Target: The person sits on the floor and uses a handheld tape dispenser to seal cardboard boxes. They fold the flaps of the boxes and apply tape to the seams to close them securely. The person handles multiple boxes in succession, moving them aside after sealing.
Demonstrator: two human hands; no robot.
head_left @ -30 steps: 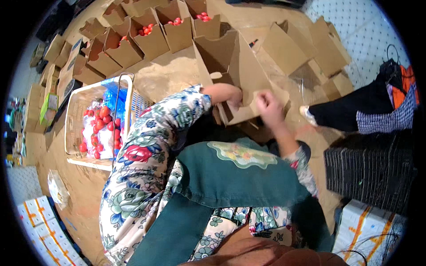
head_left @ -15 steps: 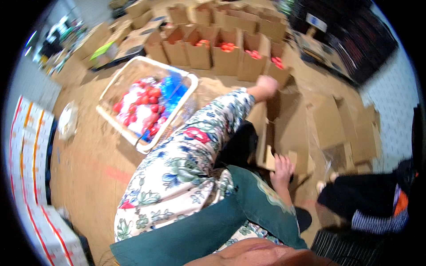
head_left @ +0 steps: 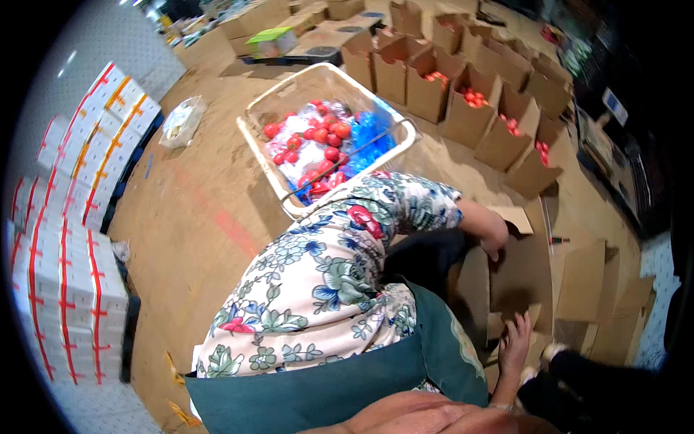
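Brown floor [head_left: 210,173] is stretching under everything from where I'm standing, with white cartons [head_left: 69,282] banded in red and orange tape rising at the left. Someone in a flowered sleeve [head_left: 325,282] and green apron [head_left: 311,390] is extending both arms toward an open cardboard box [head_left: 520,271], which is sitting just in front, right of centre. The left hand [head_left: 489,230] is reaching over the box's wall, its fingers bending downward (whether they're gripping anything, I'm not managing to tell). The right hand [head_left: 515,343] is resting spread, unclenched fingers against the near flap [head_left: 536,313]. Beyond the sleeve, a white basket [head_left: 264,165] is holding tomatoes [head_left: 332,137] and blue plastic [head_left: 372,141]. Farther off, upright boxes [head_left: 430,98] are standing in rows, several showing red fruit [head_left: 473,97] inside. Loose cardboard [head_left: 582,282] is leaning at the right, and another person's shoe [head_left: 554,352] is showing below it.
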